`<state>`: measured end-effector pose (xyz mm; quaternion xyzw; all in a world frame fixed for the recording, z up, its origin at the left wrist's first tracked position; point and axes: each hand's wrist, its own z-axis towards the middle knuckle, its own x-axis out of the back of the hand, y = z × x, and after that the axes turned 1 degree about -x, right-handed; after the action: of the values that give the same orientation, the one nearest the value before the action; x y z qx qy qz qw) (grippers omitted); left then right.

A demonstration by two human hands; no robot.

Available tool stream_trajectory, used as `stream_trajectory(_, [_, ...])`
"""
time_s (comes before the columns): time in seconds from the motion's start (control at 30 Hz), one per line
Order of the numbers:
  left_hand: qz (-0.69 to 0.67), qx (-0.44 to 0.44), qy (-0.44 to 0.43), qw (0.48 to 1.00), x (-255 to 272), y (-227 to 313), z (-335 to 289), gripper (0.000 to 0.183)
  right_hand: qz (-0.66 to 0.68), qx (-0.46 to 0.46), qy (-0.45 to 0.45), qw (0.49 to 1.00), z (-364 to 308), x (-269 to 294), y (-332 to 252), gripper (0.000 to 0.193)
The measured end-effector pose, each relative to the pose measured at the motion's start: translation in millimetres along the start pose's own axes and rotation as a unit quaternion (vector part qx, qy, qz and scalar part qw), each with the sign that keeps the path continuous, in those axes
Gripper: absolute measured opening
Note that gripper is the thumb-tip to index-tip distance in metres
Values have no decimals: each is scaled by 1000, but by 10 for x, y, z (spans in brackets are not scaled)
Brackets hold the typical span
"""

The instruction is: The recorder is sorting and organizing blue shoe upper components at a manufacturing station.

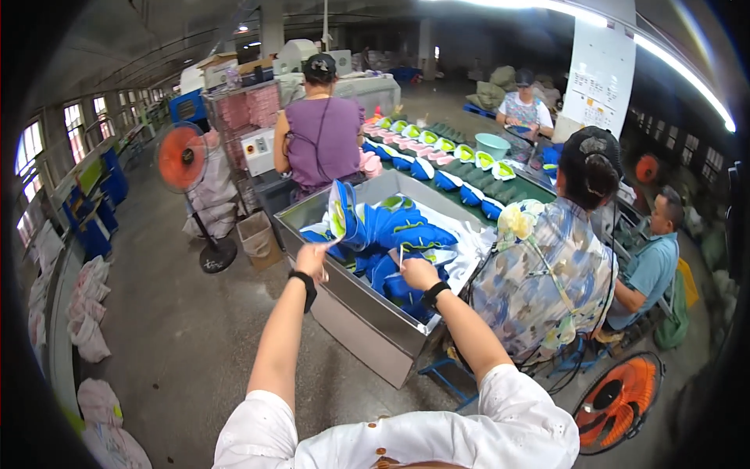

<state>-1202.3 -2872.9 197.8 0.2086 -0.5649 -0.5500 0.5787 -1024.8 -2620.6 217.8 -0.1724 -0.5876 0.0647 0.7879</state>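
My left hand (312, 262) is closed on the lower edge of a blue fabric piece (349, 215) with a white rim and yellow-green lining. It may be a shoe upper; the piece stands raised above the left side of a grey metal bin (351, 302). My right hand (420, 273) is closed over the heap of similar blue and green pieces (410, 234) inside the bin. A thin pale strip sticks up by its fingers, too small to name. White cloth (471, 248) lies at the bin's right side.
Beyond the bin, a green conveyor (476, 186) carries rows of blue, pink and yellow-green pieces and a pale green basin (492, 144). A person in patterned clothes (547, 270) sits close right. Fans stand left (181, 156) and lower right (621, 402).
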Motion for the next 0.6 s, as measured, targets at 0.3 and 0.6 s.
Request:
stream_trajectory(0.3, [67,15,-183,981,-753,-164,-829,41,-60,-103,-17,993,-326,-196,-142,16])
stream_trajectory(0.6, [149,-215,-121,958,-715,-156,-281,62,-55,-235,119,963,-1228,-145,-358,16])
